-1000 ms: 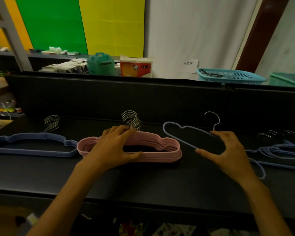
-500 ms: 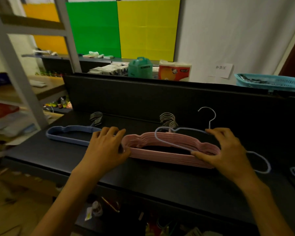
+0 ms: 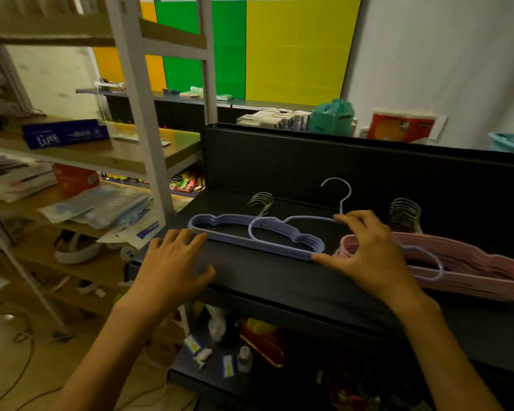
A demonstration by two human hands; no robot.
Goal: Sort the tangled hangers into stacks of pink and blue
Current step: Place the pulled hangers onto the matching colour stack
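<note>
I am seeing the right hand pinching a blue hanger over the blue stack, pink stack beside it on the bench. The left hand is hovering open, holding nothing. Labels are blurring, unreadable.

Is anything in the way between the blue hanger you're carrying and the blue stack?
Nothing visible blocks it. The right hand holds the single blue hanger with its left end already over the blue stack; its right end crosses the pink stack. The left hand is off the stack's left end.
</note>
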